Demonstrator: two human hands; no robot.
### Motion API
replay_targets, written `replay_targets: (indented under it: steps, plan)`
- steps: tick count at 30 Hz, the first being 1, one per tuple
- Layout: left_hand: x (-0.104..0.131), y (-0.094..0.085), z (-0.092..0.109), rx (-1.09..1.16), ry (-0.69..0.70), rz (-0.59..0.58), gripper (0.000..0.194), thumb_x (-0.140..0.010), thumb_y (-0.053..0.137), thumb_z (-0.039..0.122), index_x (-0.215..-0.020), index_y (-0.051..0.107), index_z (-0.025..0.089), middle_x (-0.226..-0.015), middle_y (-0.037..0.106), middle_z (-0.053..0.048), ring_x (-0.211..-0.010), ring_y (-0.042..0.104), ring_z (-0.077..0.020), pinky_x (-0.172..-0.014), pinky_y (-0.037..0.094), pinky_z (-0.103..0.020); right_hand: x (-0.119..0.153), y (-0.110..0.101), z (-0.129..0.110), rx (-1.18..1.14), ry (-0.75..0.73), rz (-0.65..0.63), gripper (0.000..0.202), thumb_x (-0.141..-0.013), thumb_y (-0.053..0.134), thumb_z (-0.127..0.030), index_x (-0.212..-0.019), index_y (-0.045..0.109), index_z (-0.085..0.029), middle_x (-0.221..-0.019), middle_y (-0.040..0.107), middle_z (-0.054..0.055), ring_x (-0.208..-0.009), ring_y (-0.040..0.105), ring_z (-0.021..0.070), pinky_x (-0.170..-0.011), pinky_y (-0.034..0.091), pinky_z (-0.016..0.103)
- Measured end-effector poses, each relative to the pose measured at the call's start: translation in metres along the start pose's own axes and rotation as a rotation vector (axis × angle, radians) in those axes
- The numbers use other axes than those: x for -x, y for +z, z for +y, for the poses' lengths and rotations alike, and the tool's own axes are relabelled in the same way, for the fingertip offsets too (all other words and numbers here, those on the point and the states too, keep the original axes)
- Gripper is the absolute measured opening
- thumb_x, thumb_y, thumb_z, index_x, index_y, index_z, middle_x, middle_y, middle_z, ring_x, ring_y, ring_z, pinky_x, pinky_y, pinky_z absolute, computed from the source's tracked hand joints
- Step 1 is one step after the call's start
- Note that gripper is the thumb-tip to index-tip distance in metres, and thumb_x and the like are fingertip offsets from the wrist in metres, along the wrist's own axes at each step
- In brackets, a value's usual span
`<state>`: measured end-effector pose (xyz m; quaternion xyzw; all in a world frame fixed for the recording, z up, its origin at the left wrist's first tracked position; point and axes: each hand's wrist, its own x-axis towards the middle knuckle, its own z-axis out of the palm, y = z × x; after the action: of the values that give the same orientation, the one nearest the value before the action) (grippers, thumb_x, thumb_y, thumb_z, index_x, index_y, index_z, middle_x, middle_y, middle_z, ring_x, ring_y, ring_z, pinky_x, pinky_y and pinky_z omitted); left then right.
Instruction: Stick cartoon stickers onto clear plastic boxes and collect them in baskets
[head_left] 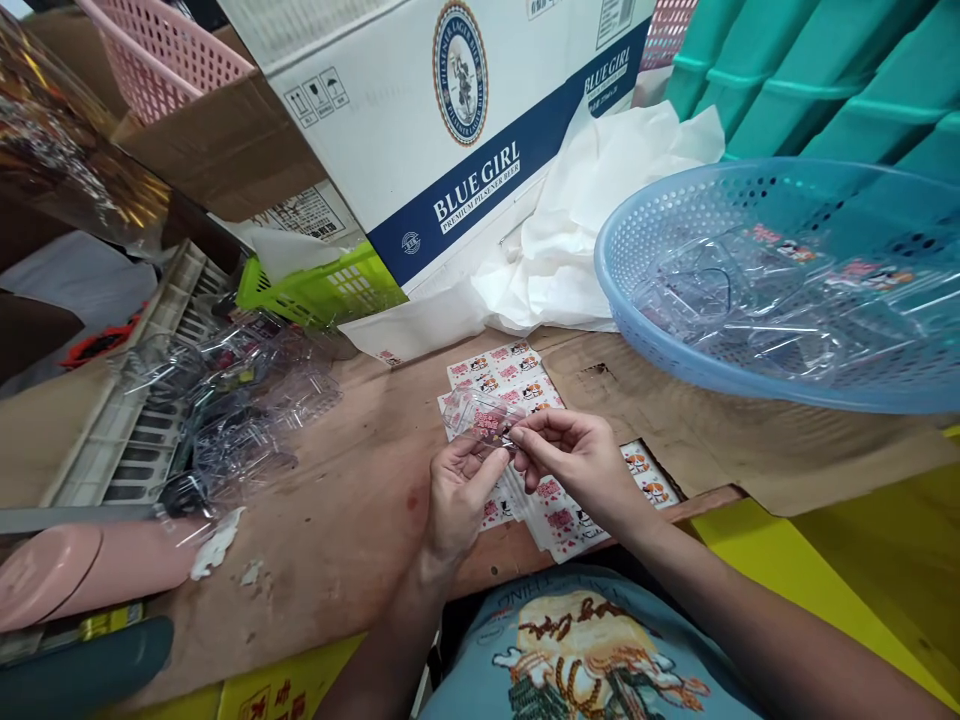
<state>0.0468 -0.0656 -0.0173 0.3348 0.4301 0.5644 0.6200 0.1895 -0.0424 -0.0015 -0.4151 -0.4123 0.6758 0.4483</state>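
A small clear plastic case (pixel 480 408) with a red-lettered sticker on it is held over the table's front part. My left hand (pixel 463 490) grips its lower edge from the left, thumb on top. At its right side, the fingers of my right hand (pixel 566 455) are pinched together on the case near the sticker. Beneath both hands lie overlapping sticker sheets (pixel 566 520) with red lettering and cartoon animals. Whether my right fingertips also hold a loose sticker is too small to tell.
A blue perforated basket (pixel 652 345) of clear cases stands at the right. Clear plastic pieces (pixel 240 430) are heaped at the left, near a pink bottle (pixel 112 565). Behind are crumpled white paper (pixel 577 230), a green basket (pixel 300 290) and a large carton (pixel 390 110).
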Motion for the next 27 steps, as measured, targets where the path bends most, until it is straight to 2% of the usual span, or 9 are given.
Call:
replay_targets:
  steps: [7, 11, 13, 15, 19, 21, 23, 25, 27]
  plan:
    - [0.001, 0.007, -0.013, -0.036, 0.061, 0.157, 0.026, -0.086, 0.067, 0.043, -0.087, 0.076, 0.018, -0.098, 0.077, -0.006, -0.09, 0.072, -0.0214, -0.084, 0.057, -0.034, -0.003, 0.001, 0.007, 0.11, -0.038, 0.021, 0.039, -0.077, 0.073, -0.054, -0.074, 0.066, -0.016, -0.058, 0.064, 0.0, -0.042, 0.055, 0.0108, -0.04, 0.043, 0.023]
    - [0.004, 0.012, -0.019, -0.09, 0.122, 0.242, 0.031, -0.084, 0.067, 0.048, -0.087, 0.077, 0.019, -0.091, 0.078, -0.006, -0.089, 0.073, -0.0227, -0.082, 0.058, -0.035, -0.003, -0.02, 0.007, 0.613, -0.287, 0.148, 0.04, -0.081, 0.071, -0.053, -0.064, 0.064, -0.018, -0.055, 0.061, 0.002, -0.047, 0.054, 0.0123, -0.049, 0.043, 0.025]
    - [0.007, 0.017, -0.013, -0.018, 0.168, 0.263, 0.028, -0.083, 0.069, 0.048, -0.084, 0.077, 0.021, -0.093, 0.078, -0.004, -0.089, 0.073, -0.0225, -0.082, 0.059, -0.035, -0.002, -0.029, 0.006, 0.824, -0.401, 0.25, 0.038, -0.074, 0.077, -0.054, -0.078, 0.069, -0.017, -0.059, 0.063, 0.003, -0.053, 0.056, 0.0147, -0.056, 0.046, 0.028]
    - [0.011, 0.025, -0.004, 0.056, 0.172, 0.218, 0.022, -0.083, 0.071, 0.044, -0.085, 0.077, 0.024, -0.094, 0.078, -0.002, -0.089, 0.073, -0.0223, -0.083, 0.059, -0.036, 0.0, -0.029, 0.003, 0.823, -0.454, 0.255, 0.057, -0.071, 0.08, -0.054, -0.112, 0.067, -0.017, -0.079, 0.07, 0.007, -0.068, 0.063, 0.0201, -0.066, 0.052, 0.031]
    - [0.014, 0.036, 0.013, 0.063, 0.037, -0.073, 0.02, -0.085, 0.069, 0.04, -0.087, 0.077, 0.021, -0.089, 0.077, -0.007, -0.084, 0.073, -0.0245, -0.081, 0.06, -0.04, 0.014, -0.024, -0.014, 0.664, -0.577, 0.094, 0.065, -0.087, 0.067, -0.045, -0.144, 0.042, -0.027, -0.125, 0.062, 0.011, -0.107, 0.064, 0.0257, -0.089, 0.054, 0.037]
    - [0.003, 0.029, 0.026, -0.144, 0.119, -0.155, 0.021, -0.085, 0.068, 0.038, -0.09, 0.076, 0.019, -0.09, 0.076, -0.009, -0.085, 0.072, -0.0258, -0.083, 0.059, -0.043, 0.021, -0.043, -0.035, 0.78, -0.776, 0.23, 0.066, -0.087, 0.068, -0.044, -0.145, 0.041, -0.032, -0.127, 0.059, 0.011, -0.104, 0.064, 0.0262, -0.087, 0.055, 0.04]
    - [-0.02, 0.008, 0.047, -0.505, 0.405, -0.03, 0.025, -0.081, 0.073, 0.033, -0.102, 0.074, 0.019, -0.105, 0.072, -0.011, -0.1, 0.067, -0.0282, -0.093, 0.054, -0.047, 0.022, -0.084, -0.063, 0.972, -0.976, 0.542, 0.077, -0.08, 0.073, -0.049, -0.147, 0.038, -0.034, -0.125, 0.058, 0.013, -0.094, 0.066, 0.028, -0.077, 0.056, 0.042]
    - [-0.053, -0.021, 0.071, -0.863, 0.729, 0.299, 0.055, -0.071, 0.079, 0.027, -0.123, 0.065, 0.018, -0.132, 0.059, -0.015, -0.128, 0.05, -0.0335, -0.109, 0.04, -0.052, 0.015, -0.134, -0.092, 1.27, -0.861, 0.832, 0.076, -0.087, 0.059, -0.059, -0.151, 0.034, -0.026, -0.123, 0.06, 0.019, -0.105, 0.064, 0.0355, -0.086, 0.051, 0.049]
    - [-0.085, -0.051, 0.092, -1.094, 0.727, 0.401, 0.066, -0.064, 0.08, 0.022, -0.127, 0.062, 0.014, -0.138, 0.054, -0.018, -0.139, 0.035, -0.0383, -0.115, 0.025, -0.058, 0.004, -0.17, -0.111, 1.528, -0.767, 0.96, 0.085, -0.083, 0.054, -0.072, -0.145, 0.045, -0.014, -0.11, 0.066, 0.025, -0.115, 0.058, 0.0444, -0.084, 0.051, 0.056]
